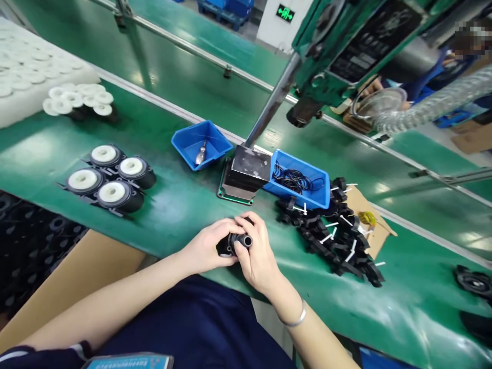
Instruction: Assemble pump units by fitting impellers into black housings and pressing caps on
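Observation:
Both my hands are closed around one black plastic part with a short round tube opening, held over the front edge of the green workbench. My left hand wraps it from the left. From the right, my right hand grips it, with the thumb beside the tube opening. Most of the part is hidden by my fingers. Just beyond my hands stands a dark metal block on a green-edged base. Right of them lies a pile of black plastic parts with white sticks in them.
A blue bin holds a screwdriver; another blue bin contains black rings. Several black cylinders with white discs stand at left, near white discs. A green machine head overhangs the bench. Another person's hand shows behind.

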`<state>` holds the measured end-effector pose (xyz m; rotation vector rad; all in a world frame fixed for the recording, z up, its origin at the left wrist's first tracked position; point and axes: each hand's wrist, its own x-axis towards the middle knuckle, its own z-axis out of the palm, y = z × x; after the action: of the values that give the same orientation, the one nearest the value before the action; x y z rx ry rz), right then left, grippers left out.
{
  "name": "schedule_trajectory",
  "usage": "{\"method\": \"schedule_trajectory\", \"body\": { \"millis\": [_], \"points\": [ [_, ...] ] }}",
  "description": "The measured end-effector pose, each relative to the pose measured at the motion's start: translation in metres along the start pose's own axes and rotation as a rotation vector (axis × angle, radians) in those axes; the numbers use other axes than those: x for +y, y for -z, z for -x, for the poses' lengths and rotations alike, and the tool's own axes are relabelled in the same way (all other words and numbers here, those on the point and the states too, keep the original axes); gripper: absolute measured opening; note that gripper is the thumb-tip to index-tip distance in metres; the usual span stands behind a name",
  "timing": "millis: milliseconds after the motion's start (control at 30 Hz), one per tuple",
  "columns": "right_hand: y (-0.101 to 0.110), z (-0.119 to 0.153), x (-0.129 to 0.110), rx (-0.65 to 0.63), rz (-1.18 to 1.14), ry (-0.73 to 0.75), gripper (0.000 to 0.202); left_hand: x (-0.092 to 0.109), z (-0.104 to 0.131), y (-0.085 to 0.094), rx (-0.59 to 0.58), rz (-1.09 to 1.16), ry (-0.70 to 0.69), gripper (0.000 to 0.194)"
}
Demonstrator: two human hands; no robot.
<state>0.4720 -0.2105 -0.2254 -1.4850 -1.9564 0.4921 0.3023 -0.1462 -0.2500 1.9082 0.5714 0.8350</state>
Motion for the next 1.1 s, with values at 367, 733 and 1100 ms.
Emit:
{"method": "schedule_trajectory", "body": {
  "millis": [367,733,1100],
  "points": [
    [0.0,0.0,-0.003,-0.015,-0.004,-0.061,0.053,-0.006,0.009,-0.01,0.044,0.154,0.076,0.074],
    [0.002,-0.001,0.002,-0.035,-0.008,-0.021,0.059,0.0,0.003,0.002,-0.051,0.265,0.171,0.083],
    [0.0,-0.002,0.001,-0.013,-0.025,-0.012,0.06,-0.003,0.002,0.007,-0.096,0.145,0.221,0.062]
  ]
}}
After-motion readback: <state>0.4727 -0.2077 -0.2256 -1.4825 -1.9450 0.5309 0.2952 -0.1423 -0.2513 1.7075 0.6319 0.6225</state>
